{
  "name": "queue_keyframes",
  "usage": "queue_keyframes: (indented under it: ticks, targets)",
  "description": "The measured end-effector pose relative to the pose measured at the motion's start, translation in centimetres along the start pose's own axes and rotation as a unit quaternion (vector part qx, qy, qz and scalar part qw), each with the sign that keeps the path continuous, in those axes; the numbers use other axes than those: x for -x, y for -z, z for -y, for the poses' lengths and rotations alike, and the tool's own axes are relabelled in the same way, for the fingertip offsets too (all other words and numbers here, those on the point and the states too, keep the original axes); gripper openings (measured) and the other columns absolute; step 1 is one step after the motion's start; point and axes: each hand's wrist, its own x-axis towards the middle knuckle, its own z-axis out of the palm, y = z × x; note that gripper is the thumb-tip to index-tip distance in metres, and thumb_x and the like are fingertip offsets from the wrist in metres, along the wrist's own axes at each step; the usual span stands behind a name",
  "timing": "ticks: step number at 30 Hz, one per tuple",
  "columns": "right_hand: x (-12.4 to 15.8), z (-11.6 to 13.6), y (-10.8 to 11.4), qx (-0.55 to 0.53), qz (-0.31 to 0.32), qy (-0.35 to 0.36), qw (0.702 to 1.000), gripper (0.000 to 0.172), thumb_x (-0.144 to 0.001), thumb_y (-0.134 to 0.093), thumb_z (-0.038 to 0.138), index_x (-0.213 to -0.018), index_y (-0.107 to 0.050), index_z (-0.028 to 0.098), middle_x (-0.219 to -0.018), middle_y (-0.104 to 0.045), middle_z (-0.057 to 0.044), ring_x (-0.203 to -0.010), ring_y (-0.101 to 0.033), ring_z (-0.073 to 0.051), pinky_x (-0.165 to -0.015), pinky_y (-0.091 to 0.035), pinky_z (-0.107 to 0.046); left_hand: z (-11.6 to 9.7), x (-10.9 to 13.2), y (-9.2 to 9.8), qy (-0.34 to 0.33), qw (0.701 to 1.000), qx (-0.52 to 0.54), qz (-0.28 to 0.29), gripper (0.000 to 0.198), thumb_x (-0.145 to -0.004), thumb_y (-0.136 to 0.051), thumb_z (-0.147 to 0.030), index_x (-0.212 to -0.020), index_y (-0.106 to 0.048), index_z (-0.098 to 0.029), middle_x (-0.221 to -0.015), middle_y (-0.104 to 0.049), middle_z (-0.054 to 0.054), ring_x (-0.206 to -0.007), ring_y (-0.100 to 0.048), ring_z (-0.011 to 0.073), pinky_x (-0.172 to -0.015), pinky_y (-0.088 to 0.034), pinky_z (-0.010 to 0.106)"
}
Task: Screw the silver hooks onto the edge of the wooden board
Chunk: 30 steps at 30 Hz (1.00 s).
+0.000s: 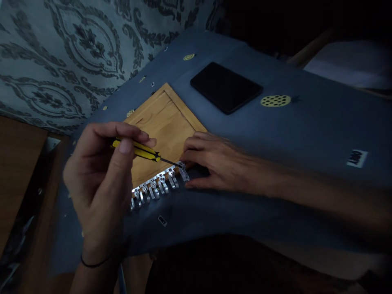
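Note:
My left hand [101,175] grips a yellow-and-black screwdriver [147,152]. Its thin shaft slants down to the right, with the tip at the last hook of a silver metal hook rail [157,177]. Several curved hooks hang along this rail, which lies along the near edge of a wooden cutting board [162,130]. At the rail's right end, my right hand [211,161] has its fingers and thumb closed about the end hook, close to the screwdriver tip. Its fingertips are partly hidden. My left hand covers the board's left corner and the rail's left end.
A black tablet [226,87] lies beyond the board on a blue tablecloth [290,139] printed with pineapples. A patterned curtain or wall covering [85,45] borders the table at the back left. Something pale [349,63] shows at the far right. The light is dim.

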Motion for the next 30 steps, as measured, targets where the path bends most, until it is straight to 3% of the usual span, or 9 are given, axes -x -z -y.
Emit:
queue_keyframes:
  ticks: [4,7,13,15,18,20,24,27,30]
  targets:
    - [-0.1,0.1,0.2,0.002,0.016,-0.01,1.0,0.032,-0.086,-0.075,0.046,-0.096,-0.072,0.015,-0.098,-0.063,-0.009,-0.095,-0.055,-0.024,-0.082,-0.045,-0.038,-0.6,-0.4,-1.4,0.066,0.992,0.111,-0.012,0.019,-0.089,-0.06,-0.017,-0.074,-0.063,-0.029,-0.075,-0.051,0.002,-0.065,-0.057,0.0181,-0.08,-0.062,0.044]
    - [-0.1,0.3,0.3,0.001,0.026,-0.02,0.999,0.034,-0.085,-0.076,0.046,-0.097,-0.071,0.015,-0.1,-0.062,-0.009,-0.096,-0.055,-0.024,-0.084,-0.045,-0.039,-1.1,-0.6,-2.5,0.109,0.986,0.122,-0.027,0.021,-0.094,-0.054,-0.02,-0.076,-0.061,-0.029,-0.078,-0.051,0.002,-0.057,-0.048,0.0162,-0.064,-0.054,0.038]
    - [0.0,0.6,0.6,-0.006,0.039,-0.029,0.999,0.031,-0.086,-0.076,0.039,-0.103,-0.071,0.014,-0.104,-0.061,-0.01,-0.099,-0.053,-0.025,-0.089,-0.045,-0.043,-1.5,-0.9,-3.7,0.081,0.987,0.138,-0.029,0.028,-0.097,-0.049,-0.017,-0.073,-0.058,-0.028,-0.058,-0.035,-0.003,-0.044,-0.023,0.0133,-0.045,-0.029,0.033]
    - [-0.1,0.7,0.7,-0.007,0.041,-0.033,0.999,0.029,-0.087,-0.075,0.039,-0.101,-0.071,0.013,-0.103,-0.061,-0.01,-0.099,-0.053,-0.025,-0.088,-0.046,-0.042,-1.4,-1.2,-3.8,0.08,0.988,0.133,-0.024,0.03,-0.1,-0.055,-0.029,-0.071,-0.055,-0.028,-0.052,-0.026,-0.005,-0.04,-0.018,0.0115,-0.042,-0.027,0.031]
    - [-0.2,0.8,0.9,-0.004,0.045,-0.037,0.998,0.029,-0.087,-0.076,0.038,-0.098,-0.072,0.013,-0.101,-0.061,-0.01,-0.096,-0.053,-0.025,-0.086,-0.046,-0.042,-1.2,-1.8,-3.7,0.092,0.987,0.13,0.0,0.039,-0.095,-0.064,-0.057,-0.07,-0.053,-0.029,-0.047,-0.016,-0.008,-0.035,-0.014,0.009,-0.036,-0.024,0.03]
    - [-0.2,0.9,0.9,-0.004,0.045,-0.041,0.998,0.029,-0.086,-0.077,0.038,-0.097,-0.072,0.013,-0.1,-0.062,-0.01,-0.095,-0.053,-0.025,-0.085,-0.046,-0.042,-1.1,-2.1,-3.5,0.093,0.984,0.154,0.02,0.039,-0.091,-0.067,-0.061,-0.072,-0.055,-0.029,-0.045,-0.013,-0.01,-0.034,-0.011,0.0084,-0.033,-0.021,0.029]
    - [-0.2,0.9,0.8,-0.007,0.045,-0.041,0.998,0.027,-0.087,-0.076,0.037,-0.098,-0.072,0.013,-0.1,-0.062,-0.01,-0.095,-0.053,-0.025,-0.085,-0.045,-0.042,-0.7,-2.1,-3.1,0.08,0.979,0.182,0.053,0.027,-0.096,-0.066,-0.043,-0.074,-0.059,-0.029,-0.046,-0.013,-0.01,-0.035,-0.01,0.0093,-0.035,-0.019,0.03]
    - [-0.2,0.8,0.8,-0.011,0.05,-0.039,0.998,0.03,-0.087,-0.075,0.04,-0.099,-0.072,0.013,-0.102,-0.063,-0.011,-0.097,-0.054,-0.026,-0.085,-0.045,-0.043,-0.5,-1.7,-3.0,0.089,0.98,0.175,0.027,0.03,-0.102,-0.051,-0.031,-0.074,-0.062,-0.028,-0.049,-0.022,-0.006,-0.04,-0.019,0.0114,-0.04,-0.027,0.031]
    - [-0.2,0.8,0.9,-0.017,0.058,-0.044,0.997,0.03,-0.088,-0.074,0.04,-0.101,-0.072,0.013,-0.103,-0.063,-0.012,-0.101,-0.054,-0.027,-0.088,-0.046,-0.044,-0.4,-1.4,-3.1,0.104,0.983,0.15,-0.002,0.038,-0.107,-0.039,-0.034,-0.077,-0.062,-0.029,-0.054,-0.027,-0.003,-0.045,-0.026,0.0139,-0.047,-0.034,0.032]
